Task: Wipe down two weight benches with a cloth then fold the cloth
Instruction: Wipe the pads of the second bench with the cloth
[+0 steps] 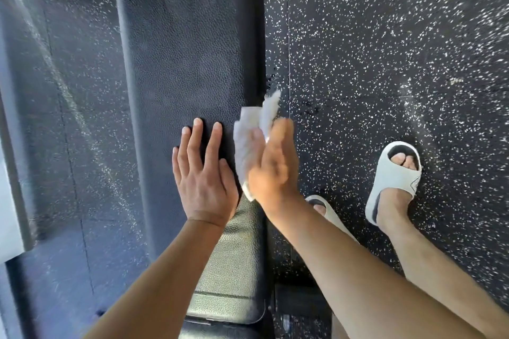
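A black padded weight bench (187, 49) runs from the bottom centre up to the top of the head view. My left hand (203, 173) lies flat on the pad, fingers stretched out, holding nothing. My right hand (275, 168) is at the bench's right edge, closed around a crumpled white cloth (253, 140). The cloth bunches up above and left of the fingers, over the pad's right side. The right hand is blurred.
Black rubber floor with white speckles (385, 63) spreads to the right and left of the bench. My feet in pale slide sandals (394, 181) stand right of the bench. A grey object (16, 118) fills the left edge. The bench frame (297, 303) shows at the bottom.
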The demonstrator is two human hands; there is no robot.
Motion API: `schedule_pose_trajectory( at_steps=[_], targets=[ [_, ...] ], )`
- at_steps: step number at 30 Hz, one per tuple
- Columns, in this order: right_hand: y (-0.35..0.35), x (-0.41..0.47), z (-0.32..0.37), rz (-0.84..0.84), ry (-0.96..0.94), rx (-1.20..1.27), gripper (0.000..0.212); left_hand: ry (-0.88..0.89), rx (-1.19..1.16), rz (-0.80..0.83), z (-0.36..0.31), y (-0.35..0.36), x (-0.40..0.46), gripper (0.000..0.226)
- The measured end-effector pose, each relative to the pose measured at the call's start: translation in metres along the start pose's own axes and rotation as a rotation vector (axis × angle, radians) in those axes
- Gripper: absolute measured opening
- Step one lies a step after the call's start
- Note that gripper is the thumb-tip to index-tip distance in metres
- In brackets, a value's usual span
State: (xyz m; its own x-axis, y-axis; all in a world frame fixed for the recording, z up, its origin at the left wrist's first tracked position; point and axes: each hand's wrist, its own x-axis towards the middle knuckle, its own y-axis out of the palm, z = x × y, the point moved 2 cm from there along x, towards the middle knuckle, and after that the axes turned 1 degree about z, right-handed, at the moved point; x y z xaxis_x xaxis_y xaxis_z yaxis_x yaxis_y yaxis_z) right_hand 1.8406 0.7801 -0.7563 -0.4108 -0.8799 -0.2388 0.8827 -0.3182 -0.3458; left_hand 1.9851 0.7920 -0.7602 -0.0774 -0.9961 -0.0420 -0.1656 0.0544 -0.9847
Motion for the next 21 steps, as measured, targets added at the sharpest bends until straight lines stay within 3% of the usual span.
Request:
schedule_pose_trajectory(
  at_steps=[2, 7, 10, 13, 17, 21],
  targets=[
    [0.004, 0.041, 0.015, -0.031, 0.002, -0.005, 0.070, 0.009, 0.006, 0.005, 0.000, 0.000, 0.000, 0.063],
    [0.005, 0.055, 0.020, -0.040, -0.059, -0.121, 0.070, -0.018, 0.021, 0.043, -0.002, -0.005, 0.001, 0.062],
    [-0.004, 0.020, 0.000, 0.083, -0.087, -0.177, 0.027, -0.023, 0.024, 0.039, -0.008, -0.015, 0.016, 0.057],
    [-0.014, -0.008, -0.014, 0.138, -0.162, -0.205, 0.022, -0.048, 0.008, 0.027, -0.007, -0.026, 0.066, 0.045],
    [-0.012, 0.012, -0.015, 0.129, -0.269, -0.214, 0.029, 0.008, -0.047, -0.001, -0.023, -0.026, 0.171, 0.058],
    [0.003, 0.079, 0.008, 0.097, -0.224, -0.130, 0.033, -0.111, -0.078, -0.078, -0.044, -0.019, 0.272, 0.063]
  ],
)
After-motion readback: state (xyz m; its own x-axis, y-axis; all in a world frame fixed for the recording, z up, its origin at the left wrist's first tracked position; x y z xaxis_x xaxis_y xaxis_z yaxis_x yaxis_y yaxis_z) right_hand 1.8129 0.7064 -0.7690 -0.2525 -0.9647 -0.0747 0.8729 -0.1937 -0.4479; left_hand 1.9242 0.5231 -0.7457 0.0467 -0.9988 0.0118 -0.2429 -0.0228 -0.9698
